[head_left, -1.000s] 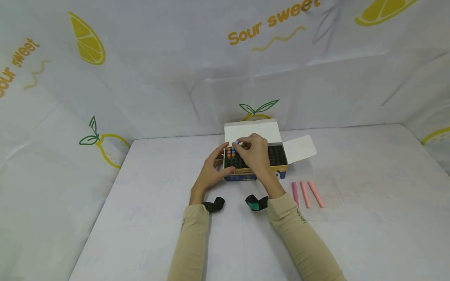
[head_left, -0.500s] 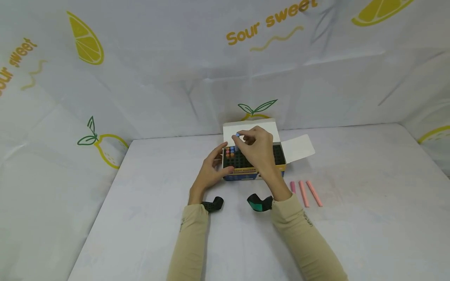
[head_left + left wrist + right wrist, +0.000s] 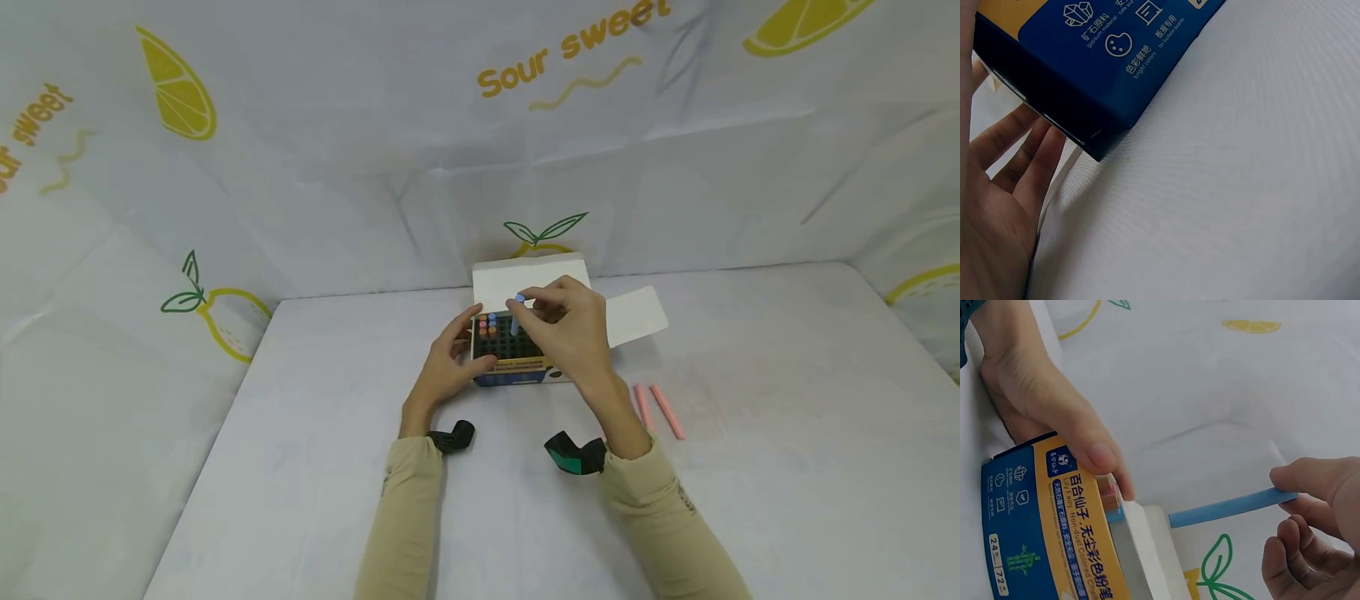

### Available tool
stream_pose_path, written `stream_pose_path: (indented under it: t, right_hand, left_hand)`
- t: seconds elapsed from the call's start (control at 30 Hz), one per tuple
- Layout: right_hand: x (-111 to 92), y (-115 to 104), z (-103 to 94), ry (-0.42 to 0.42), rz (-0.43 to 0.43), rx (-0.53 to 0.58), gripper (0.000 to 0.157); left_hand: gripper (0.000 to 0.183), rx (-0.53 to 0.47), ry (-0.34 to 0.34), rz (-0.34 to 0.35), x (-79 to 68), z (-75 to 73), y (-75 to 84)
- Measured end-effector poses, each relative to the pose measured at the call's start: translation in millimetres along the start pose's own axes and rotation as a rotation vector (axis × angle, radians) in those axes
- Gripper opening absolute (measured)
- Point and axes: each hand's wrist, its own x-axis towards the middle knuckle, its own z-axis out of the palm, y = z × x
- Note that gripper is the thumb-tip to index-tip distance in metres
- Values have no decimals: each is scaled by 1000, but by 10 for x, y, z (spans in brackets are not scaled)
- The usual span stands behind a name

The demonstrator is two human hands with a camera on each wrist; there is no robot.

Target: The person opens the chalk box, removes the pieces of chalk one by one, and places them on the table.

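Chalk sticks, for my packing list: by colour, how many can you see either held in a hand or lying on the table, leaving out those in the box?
Blue chalk, held by the right hand: 1
Pink chalk, lying on the table: 2
Total in sight: 3

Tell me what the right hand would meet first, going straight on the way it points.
Probably the raised white lid, ahead of the right hand in the head view, though depth is unclear.

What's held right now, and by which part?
Right hand: blue chalk stick, pinched near its upper end. Left hand: chalk box, held around its left end.
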Motion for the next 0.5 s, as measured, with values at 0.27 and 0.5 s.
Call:
stream_pose_path:
  t: [0.27, 0.5]
  right_hand:
    - [-121, -36, -210, -37, -13, -29, 14]
    - [-206, 29, -454, -73, 8, -75, 13]
  left_hand:
    - [96, -26, -3, 14, 0, 9, -21]
    - [98, -27, -9, 13, -5, 11, -25]
